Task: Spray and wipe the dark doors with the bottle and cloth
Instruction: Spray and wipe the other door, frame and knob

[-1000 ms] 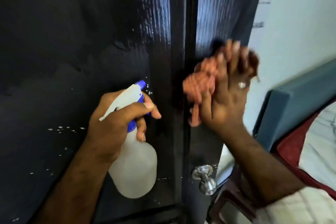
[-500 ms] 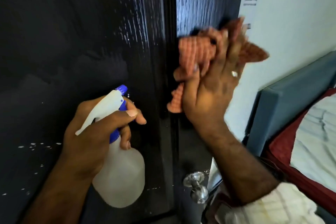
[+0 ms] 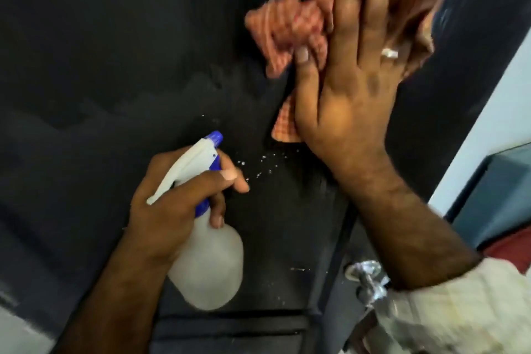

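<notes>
A: What fills the view?

B: A dark door (image 3: 115, 66), taking up nearly everything, with scattered white droplets (image 3: 258, 167) near the middle. A metal doorknob (image 3: 366, 282) sits low on the right, partly behind a pale sleeve (image 3: 459, 310).

A: And the hands?

B: The right hand (image 3: 353, 89) is raised high, palm flat toward the door, fingers straight and close together, pressing a reddish checked cloth (image 3: 284, 29) against the surface. The cloth bunches out to the left of the fingers and is blurred. There is a ring (image 3: 389, 52) on one finger.

A: The bottle?

B: Lower down, the left hand (image 3: 178, 204) grips a white spray bottle (image 3: 212, 264) by its neck, fingers curled round the blue collar, forefinger stretched forward beside the trigger head, blue nozzle aimed at the door
</notes>
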Demonstrator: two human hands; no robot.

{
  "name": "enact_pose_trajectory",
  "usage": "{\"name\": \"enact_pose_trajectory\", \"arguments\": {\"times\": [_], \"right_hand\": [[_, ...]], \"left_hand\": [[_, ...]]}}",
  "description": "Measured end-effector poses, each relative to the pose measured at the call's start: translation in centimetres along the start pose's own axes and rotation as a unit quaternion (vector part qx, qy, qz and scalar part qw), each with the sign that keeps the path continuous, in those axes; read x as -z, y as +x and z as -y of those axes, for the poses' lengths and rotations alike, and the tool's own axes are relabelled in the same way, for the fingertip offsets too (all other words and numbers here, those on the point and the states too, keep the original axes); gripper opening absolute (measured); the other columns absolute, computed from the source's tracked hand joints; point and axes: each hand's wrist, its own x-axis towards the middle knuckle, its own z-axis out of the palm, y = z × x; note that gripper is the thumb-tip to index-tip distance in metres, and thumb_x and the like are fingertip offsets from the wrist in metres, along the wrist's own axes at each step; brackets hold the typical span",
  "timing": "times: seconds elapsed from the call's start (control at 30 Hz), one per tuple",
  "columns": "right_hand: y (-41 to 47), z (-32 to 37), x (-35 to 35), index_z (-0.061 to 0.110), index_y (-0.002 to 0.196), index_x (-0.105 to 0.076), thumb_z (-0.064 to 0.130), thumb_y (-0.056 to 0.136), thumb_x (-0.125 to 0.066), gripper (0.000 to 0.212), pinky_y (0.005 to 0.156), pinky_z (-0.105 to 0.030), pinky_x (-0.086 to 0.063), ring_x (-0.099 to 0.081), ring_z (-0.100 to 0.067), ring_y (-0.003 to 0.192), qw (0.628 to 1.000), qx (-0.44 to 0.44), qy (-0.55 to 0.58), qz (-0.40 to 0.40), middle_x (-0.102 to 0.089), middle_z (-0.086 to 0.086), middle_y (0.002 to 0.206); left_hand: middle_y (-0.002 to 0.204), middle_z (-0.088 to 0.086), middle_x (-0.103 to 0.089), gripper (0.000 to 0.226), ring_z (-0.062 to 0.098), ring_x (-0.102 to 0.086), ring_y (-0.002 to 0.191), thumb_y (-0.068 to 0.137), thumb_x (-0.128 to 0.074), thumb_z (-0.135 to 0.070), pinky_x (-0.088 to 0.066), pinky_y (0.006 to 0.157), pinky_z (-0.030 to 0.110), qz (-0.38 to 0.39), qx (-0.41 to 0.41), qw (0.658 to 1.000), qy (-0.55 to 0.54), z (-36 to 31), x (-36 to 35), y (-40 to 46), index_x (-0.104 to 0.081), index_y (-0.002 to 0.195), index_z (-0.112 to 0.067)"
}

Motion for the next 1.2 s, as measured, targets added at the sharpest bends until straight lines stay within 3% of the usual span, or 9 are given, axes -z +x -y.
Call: {"name": "enact_pose_trajectory", "arguments": {"times": [0.13,0.27,0.4,0.53,0.67,0.77,1.0,1.1,1.2], "right_hand": [[-5.6,0.3,-1.2,0.004,0.166,-0.026,0.029,0.108,-0.058,0.072,0.132,-0.062,-0.001,-0.019,-0.053,0.16,0.997,0.05,0.024,0.046,-0.02,-0.032,0.172],[-17.8,-1.2,-1.3,0.017,0.172,-0.017,0.033,0.098,-0.065,0.09,0.132,-0.055,-0.009,-0.006,-0.045,0.165,0.975,0.136,-0.023,0.176,-0.005,-0.013,0.18],[-8.5,0.1,-2.0,0.003,0.164,-0.037,0.031,0.105,-0.058,0.068,0.131,-0.058,0.001,-0.013,-0.058,0.158,0.994,0.078,0.009,0.071,-0.024,-0.035,0.169],[-2.2,2.2,-3.9,0.004,0.166,-0.032,0.041,0.112,-0.048,0.068,0.131,-0.065,-0.007,-0.022,-0.051,0.16,1.0,-0.014,-0.01,0.004,-0.026,-0.032,0.17],[-12.7,3.2,-4.8,0.008,0.168,-0.028,0.034,0.106,-0.057,0.074,0.131,-0.062,-0.007,-0.015,-0.051,0.162,0.99,0.101,-0.003,0.099,-0.01,-0.023,0.177],[-16.0,2.0,-5.0,0.02,0.173,-0.018,0.042,0.106,-0.05,0.077,0.121,-0.058,-0.03,-0.018,-0.044,0.162,0.971,0.177,-0.039,0.158,-0.012,-0.014,0.179],[0.7,7.2,-5.0,0.009,0.168,-0.03,0.052,0.114,-0.033,0.069,0.128,-0.066,-0.02,-0.033,-0.048,0.156,0.997,-0.022,-0.068,-0.024,-0.03,-0.024,0.172],[-4.5,8.8,-5.4,0.012,0.169,-0.028,0.042,0.112,-0.046,0.067,0.132,-0.059,-0.006,-0.017,-0.044,0.163,0.995,0.075,-0.035,0.054,-0.02,-0.022,0.175],[-12.6,7.2,-5.3,0.019,0.17,-0.027,0.04,0.104,-0.061,0.077,0.131,-0.049,-0.01,-0.007,-0.04,0.165,0.973,0.175,-0.049,0.143,-0.007,-0.012,0.179]], "left_hand": [[0.085,0.017,-0.076,0.014,0.03,-0.052,0.042,0.089,-0.068,-0.018,-0.05,0.048,0.04,0.008,0.004,0.999,-0.031,-0.4,1.9,-1.1,-0.07,0.084,-0.005],[0.087,0.019,-0.077,0.016,0.029,-0.052,0.039,0.088,-0.068,-0.021,-0.049,0.047,0.049,0.034,0.006,0.999,-0.042,0.3,4.0,-2.0,-0.07,0.082,-0.006],[0.086,0.019,-0.077,0.013,0.028,-0.053,0.039,0.088,-0.069,-0.017,-0.049,0.047,0.044,0.025,0.018,0.999,-0.037,1.0,5.0,-1.8,-0.071,0.082,-0.006],[0.087,0.018,-0.077,0.015,0.03,-0.054,0.041,0.093,-0.061,-0.01,-0.049,0.044,0.049,0.014,0.001,1.0,-0.028,1.3,5.4,-1.5,-0.069,0.085,0.0],[0.084,0.018,-0.076,0.016,0.035,-0.051,0.04,0.093,-0.062,-0.008,-0.046,0.045,0.058,0.015,0.014,1.0,-0.023,2.7,6.1,-1.1,-0.069,0.083,0.004],[0.085,0.018,-0.077,0.013,0.035,-0.051,0.039,0.092,-0.063,-0.006,-0.045,0.043,0.061,0.001,0.016,1.0,-0.019,3.5,7.1,-1.1,-0.071,0.082,-0.002],[0.083,0.018,-0.075,0.014,0.023,-0.055,0.045,0.093,-0.064,-0.008,-0.046,0.044,0.033,-0.039,0.009,0.999,-0.036,3.3,8.7,-1.3,-0.07,0.084,0.0],[0.082,0.017,-0.075,0.012,0.026,-0.053,0.042,0.091,-0.065,-0.009,-0.046,0.045,0.033,-0.047,0.0,0.998,-0.045,3.2,9.5,-1.5,-0.07,0.082,-0.002],[0.08,0.013,-0.075,0.012,0.032,-0.051,0.04,0.089,-0.066,-0.009,-0.046,0.047,0.036,-0.057,0.005,0.998,-0.04,3.3,10.4,-1.9,-0.071,0.079,-0.005]]}}
